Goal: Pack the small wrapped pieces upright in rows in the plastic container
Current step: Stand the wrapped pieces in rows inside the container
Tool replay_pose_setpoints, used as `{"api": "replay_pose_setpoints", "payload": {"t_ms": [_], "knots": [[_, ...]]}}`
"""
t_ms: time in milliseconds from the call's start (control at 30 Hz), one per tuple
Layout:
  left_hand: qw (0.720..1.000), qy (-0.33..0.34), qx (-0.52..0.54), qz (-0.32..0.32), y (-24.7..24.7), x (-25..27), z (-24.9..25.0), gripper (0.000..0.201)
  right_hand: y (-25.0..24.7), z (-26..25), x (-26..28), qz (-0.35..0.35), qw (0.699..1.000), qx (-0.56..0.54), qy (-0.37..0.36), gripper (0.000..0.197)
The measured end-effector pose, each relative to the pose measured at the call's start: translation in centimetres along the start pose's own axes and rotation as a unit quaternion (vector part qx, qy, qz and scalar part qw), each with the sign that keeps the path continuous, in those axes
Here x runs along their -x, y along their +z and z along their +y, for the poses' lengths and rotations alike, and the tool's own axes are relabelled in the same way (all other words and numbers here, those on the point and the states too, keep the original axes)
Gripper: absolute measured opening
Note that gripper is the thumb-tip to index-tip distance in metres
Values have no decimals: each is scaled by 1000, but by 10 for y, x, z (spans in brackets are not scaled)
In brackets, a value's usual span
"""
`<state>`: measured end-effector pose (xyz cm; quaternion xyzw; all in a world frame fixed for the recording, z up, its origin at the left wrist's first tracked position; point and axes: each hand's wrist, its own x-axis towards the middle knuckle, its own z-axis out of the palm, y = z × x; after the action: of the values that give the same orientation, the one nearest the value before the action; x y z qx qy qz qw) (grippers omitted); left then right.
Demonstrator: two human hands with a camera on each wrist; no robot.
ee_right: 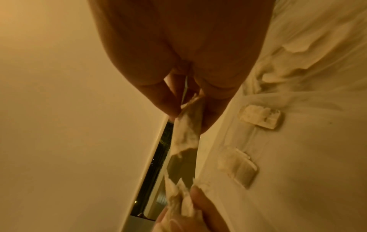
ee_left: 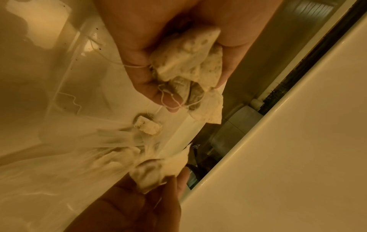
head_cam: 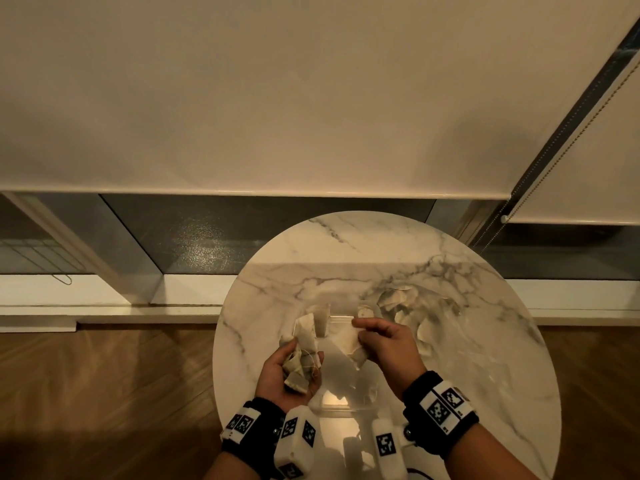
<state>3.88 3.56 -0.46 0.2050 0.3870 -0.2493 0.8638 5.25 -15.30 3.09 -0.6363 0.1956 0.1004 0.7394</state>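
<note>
My left hand (head_cam: 302, 362) is cupped palm up over the near left of the clear plastic container (head_cam: 341, 407) and grips a bunch of small cream wrapped pieces (head_cam: 297, 370) with loose strings. In the left wrist view the bunch (ee_left: 186, 69) fills the fingers. My right hand (head_cam: 360, 330) hovers over the container's right half and pinches a single wrapped piece (head_cam: 348, 344) between thumb and fingertips; the right wrist view shows that piece (ee_right: 186, 131) hanging from the pinch. A few pieces (head_cam: 321, 319) stand upright at the container's far left end.
The container sits on a round marble table (head_cam: 450, 375). A loose pile of more wrapped pieces (head_cam: 405, 306) lies on the table beyond my right hand. Wooden floor (head_cam: 104, 393) lies to the left, and a window sill and roller blind (head_cam: 277, 98) are behind.
</note>
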Motion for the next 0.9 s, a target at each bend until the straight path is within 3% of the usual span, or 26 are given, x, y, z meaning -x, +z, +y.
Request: {"api": "replay_pose_setpoints", "payload": {"t_ms": [133,300,433,567,633,767,900], "knots": [[1000,18,9,9,-7,-3,8,25,-5,5,-16,27,998,51,-27,10],[999,31,10,13,-16,-6,20,30,-5,22,-47,-6,980,199,-30,29],[999,31,22,22,-22,-7,24,30,5,27,-64,-82,952,296,-11,32],[997,44,44,37,-22,-7,25,27,17,38,-85,-124,901,415,-11,15],[997,39,50,34,-20,-5,27,29,23,44,-95,-134,887,441,-5,18],[997,28,60,35,-22,-4,35,32,34,55,-110,-145,900,410,35,18],[995,16,83,44,-28,-8,40,30,40,64,-122,-111,918,377,51,19]]}}
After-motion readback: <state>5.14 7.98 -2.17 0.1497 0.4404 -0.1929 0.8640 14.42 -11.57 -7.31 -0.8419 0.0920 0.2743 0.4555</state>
